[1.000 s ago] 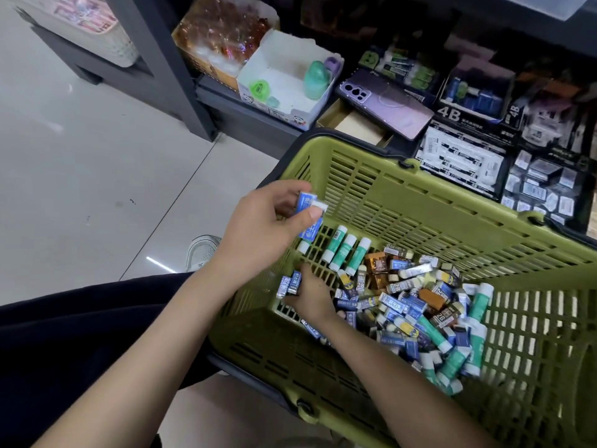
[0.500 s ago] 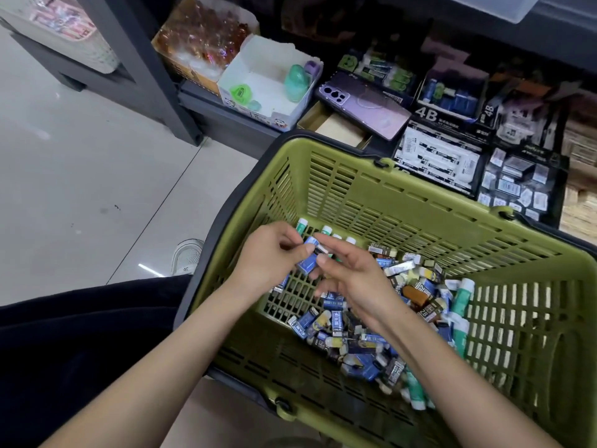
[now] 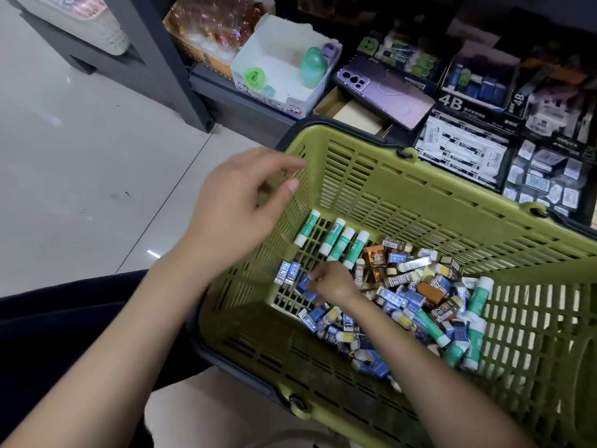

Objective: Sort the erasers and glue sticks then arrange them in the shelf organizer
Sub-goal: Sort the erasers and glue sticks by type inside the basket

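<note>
Left hand (image 3: pixel 239 208) is held high, forearm extended forward, fingers loosely curled and holding nothing; right hand (image 3: pixel 334 282) sits lower, back of hand up, forearm entering from lower right, fingertips pinching a blue eraser (image 3: pixel 306 285).

Basket (image 3: pixel 420 195): olive moulded plastic, slotted, matt. Glue sticks (image 3: pixel 336 236): smooth plastic tubes, green printed labels. Erasers (image 3: pixel 400 297): glossy printed wrappers. Floor tiles (image 3: pixel 80 156): polished, reflective. Phone (image 3: pixel 387 92): glossy purple back. Box (image 3: pixel 284 66): white matt cardboard.
</note>
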The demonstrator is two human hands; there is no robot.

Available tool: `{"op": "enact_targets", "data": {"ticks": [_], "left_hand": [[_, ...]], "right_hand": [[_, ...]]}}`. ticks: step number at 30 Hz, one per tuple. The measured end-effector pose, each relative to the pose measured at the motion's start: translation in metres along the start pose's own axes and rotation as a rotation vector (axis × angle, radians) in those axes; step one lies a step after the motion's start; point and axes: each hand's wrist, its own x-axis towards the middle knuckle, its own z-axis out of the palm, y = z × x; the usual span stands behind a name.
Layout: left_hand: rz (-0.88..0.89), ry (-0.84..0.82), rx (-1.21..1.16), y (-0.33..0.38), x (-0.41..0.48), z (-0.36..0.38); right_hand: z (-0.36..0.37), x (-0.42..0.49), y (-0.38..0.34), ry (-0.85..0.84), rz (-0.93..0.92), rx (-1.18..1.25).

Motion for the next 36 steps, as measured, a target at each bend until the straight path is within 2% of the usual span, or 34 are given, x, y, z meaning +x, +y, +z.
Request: {"op": "enact_targets", "data": {"ticks": [2,4,6,12,17,22,26,28,30,33,36], "left_hand": [[0.119,0.043,0.172,-0.01,0.003,-0.006],[0.15,0.015,0.255,-0.023,0.002,-0.003],[0.164,-0.022,0.276,-0.031,-0.002,0.005],[0.197,-0.06,0.346,-0.04,-0.008,0.017],[0.207,-0.033,0.347,-0.041,-0.008,0.019],[0.212,-0.036,0.363,-0.042,-0.007,0.02],[0.199,-0.036,0.346,-0.042,-0.007,0.022],[0.199,-0.034,0.344,-0.042,-0.006,0.022],[0.199,-0.034,0.353,-0.041,-0.006,0.022],[0.207,-0.035,0.377,-0.04,-0.008,0.021],[0.236,-0.041,0.417,-0.039,-0.009,0.021]], "right_hand": [[0.009,0.007,-0.002,0.037,-0.032,-0.117],[0.014,0.01,-0.003,0.128,-0.094,-0.114],[0.017,0.01,-0.002,0.203,-0.148,-0.084],[0.022,0.008,0.018,0.248,-0.209,0.027],[0.025,0.011,0.025,0.343,-0.219,-0.181],[0.029,0.004,0.023,0.426,-0.268,-0.495],[0.002,-0.01,0.042,0.625,-0.246,-0.417],[-0.014,-0.015,0.053,0.59,-0.137,-0.45],[-0.021,-0.014,0.055,0.464,-0.051,-0.536],[-0.024,-0.013,0.05,0.414,-0.063,-0.593],[-0.036,-0.021,0.052,0.455,-0.063,-0.506]]}}
